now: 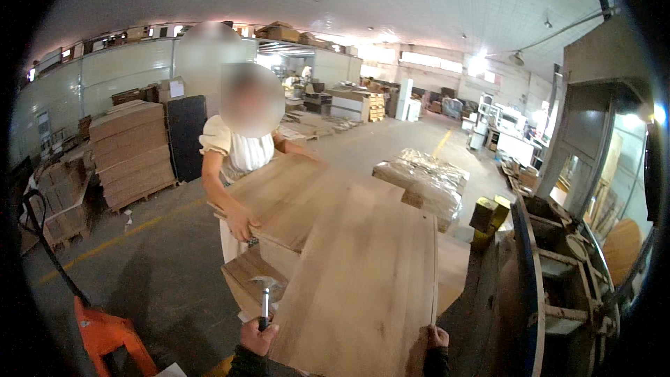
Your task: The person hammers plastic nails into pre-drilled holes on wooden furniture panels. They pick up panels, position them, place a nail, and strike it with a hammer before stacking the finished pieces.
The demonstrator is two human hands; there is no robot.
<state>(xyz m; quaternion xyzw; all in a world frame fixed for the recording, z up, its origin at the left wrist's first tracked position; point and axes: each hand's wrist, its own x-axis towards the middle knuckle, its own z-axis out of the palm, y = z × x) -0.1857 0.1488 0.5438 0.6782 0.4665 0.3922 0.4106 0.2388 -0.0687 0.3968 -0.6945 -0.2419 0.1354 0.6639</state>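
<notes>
My left hand (257, 338) grips the dark handle of a hammer (266, 293), whose metal head points up beside the near left edge of a large light wooden panel (363, 272). My right hand (437, 338) holds that panel's near right corner, fingers curled over the edge. The panel tilts away from me. Beyond it lies a second wooden panel (286, 192), held at its left edge by the hand (241, 223) of a co-worker in a white top who stands facing me. Under both panels is a low stack of similar boards (255, 276).
An orange pallet jack (105, 335) stands at the lower left. Stacks of brown boards (132, 150) line the left wall. A plastic-wrapped pallet (422, 181) sits mid-floor. Yellow blocks (488, 213) and a large machine (558, 265) fill the right side.
</notes>
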